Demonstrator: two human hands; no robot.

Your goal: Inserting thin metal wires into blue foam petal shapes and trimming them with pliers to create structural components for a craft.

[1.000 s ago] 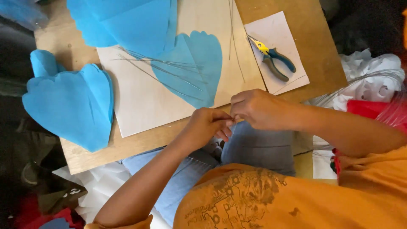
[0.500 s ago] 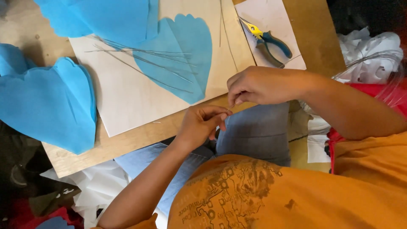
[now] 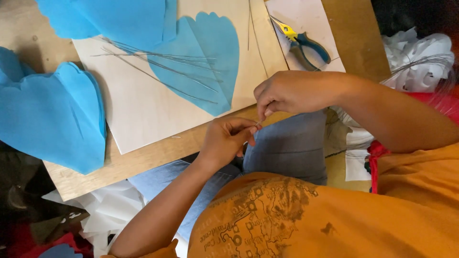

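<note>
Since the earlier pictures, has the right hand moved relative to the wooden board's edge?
Yes. The right hand lifted off the left hand and moved up over the wooden board, toward the pliers. Earlier it sat beside the left hand below the edge.

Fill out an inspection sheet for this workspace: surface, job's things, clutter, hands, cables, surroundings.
Surface: wooden board with a pale sheet on it.
Job's things: thin wire pinched between both hands; loose wires lying across a blue petal on the sheet.
Clutter: pliers on white paper; folded blue paper at the board's left edge; more blue paper at top.
Hands: left hand and right hand both closed on the wire, over the lap.
Cables: nothing seen.
Surroundings: white crumpled paper and a wire coil at right; red material beside the person.
</note>
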